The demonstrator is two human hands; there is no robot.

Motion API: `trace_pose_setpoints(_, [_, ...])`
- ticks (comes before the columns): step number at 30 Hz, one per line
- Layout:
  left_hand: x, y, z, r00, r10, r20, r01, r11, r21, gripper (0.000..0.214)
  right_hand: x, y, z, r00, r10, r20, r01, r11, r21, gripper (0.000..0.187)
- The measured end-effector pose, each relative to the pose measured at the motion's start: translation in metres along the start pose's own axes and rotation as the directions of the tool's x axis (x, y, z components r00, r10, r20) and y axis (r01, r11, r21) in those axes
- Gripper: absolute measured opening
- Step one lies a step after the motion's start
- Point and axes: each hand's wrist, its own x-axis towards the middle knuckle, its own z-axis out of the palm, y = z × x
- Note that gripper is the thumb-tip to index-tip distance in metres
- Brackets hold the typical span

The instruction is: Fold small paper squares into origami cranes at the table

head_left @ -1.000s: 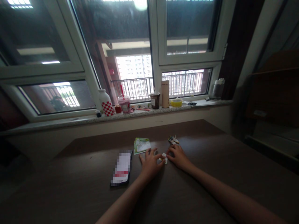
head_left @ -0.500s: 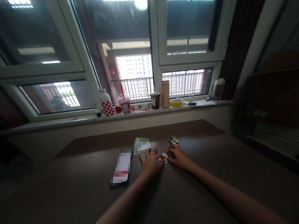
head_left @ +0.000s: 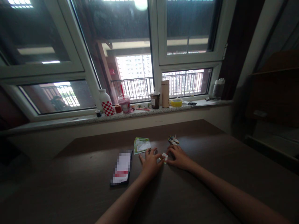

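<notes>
Between my hands lies a small piece of white paper (head_left: 164,157) with yellowish marks; it looks folded, but my fingertips cover parts of it. My left hand (head_left: 150,162) has its thumb and index finger at the paper's left side, with the other fingers spread. From the right, my right hand (head_left: 178,157) holds the paper's edge between curled fingers. Just beyond my right hand sits a small heap of pointed, coloured paper pieces (head_left: 173,139). Green-and-white paper sheets (head_left: 142,145) lie stacked past my left fingertips.
A phone (head_left: 121,168) with a blurred-out screen rests left of my left hand on the dark brown table (head_left: 79,174). Along the windowsill (head_left: 140,112) stand a checkered bottle (head_left: 107,104), drink cups (head_left: 155,100), a tan flask (head_left: 165,94), yellow tape (head_left: 176,102) and scissors (head_left: 192,103).
My fingers have shifted very slightly around the small paper, and its visible outline differs a little. Everything else stays in place.
</notes>
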Motion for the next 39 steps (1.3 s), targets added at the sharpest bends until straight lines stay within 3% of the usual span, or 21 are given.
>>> trace_pose_setpoints(10, [0.0023, -0.0057, 0.0066, 0.999, 0.017, -0.038, -0.018, 0.999, -0.042, 0.02, -0.0025, -0.0055, -0.004, 1.0, -0.003, 0.012, 0.003, 1.0, -0.026, 0.038])
trace_pose_setpoints(17, [0.0025, -0.0063, 0.0067, 0.999, 0.02, -0.047, -0.023, 0.999, -0.047, 0.019, -0.0042, -0.0096, -0.0079, 0.999, 0.003, 0.037, -0.002, 1.0, -0.012, 0.052])
trace_pose_setpoints(26, [0.0026, -0.0063, 0.0054, 0.999, 0.016, -0.031, -0.017, 0.999, -0.029, 0.021, -0.0025, -0.0067, -0.0011, 1.0, 0.006, -0.03, -0.005, 1.0, 0.017, 0.024])
trace_pose_setpoints(39, [0.0027, -0.0063, 0.0063, 0.999, 0.007, -0.034, -0.01, 0.997, -0.07, 0.02, -0.0027, -0.0045, -0.0034, 0.999, -0.036, -0.015, 0.037, 0.999, 0.021, 0.044])
